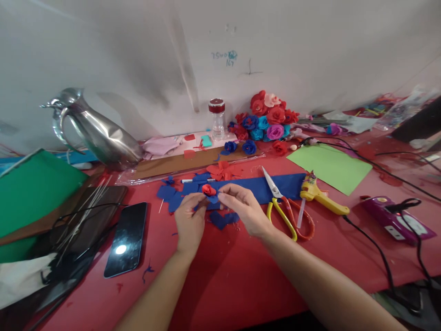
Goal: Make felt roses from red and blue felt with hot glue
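Observation:
Between my hands is a small flower with a rolled red centre (208, 190) and a blue petal (213, 198) below it. My left hand (190, 218) pinches the flower from the left, fingers bent around its base. The fingertips of my right hand (245, 206) close on the right edge of the blue petal. Cut blue pieces (167, 192) lie behind and left of my hands, and another blue piece (219, 220) sits below them. Red petals (224, 171) are heaped just behind. The flower's underside is hidden by my fingers.
Scissors (283, 204) and a yellow glue gun (322, 197) lie on a blue strip (257, 186) at right. A phone (127, 239) rests at left near a metal jug (103, 133). Finished paper flowers (268, 119) and a glass jar (218, 122) stand at the back. Cables cross the right side.

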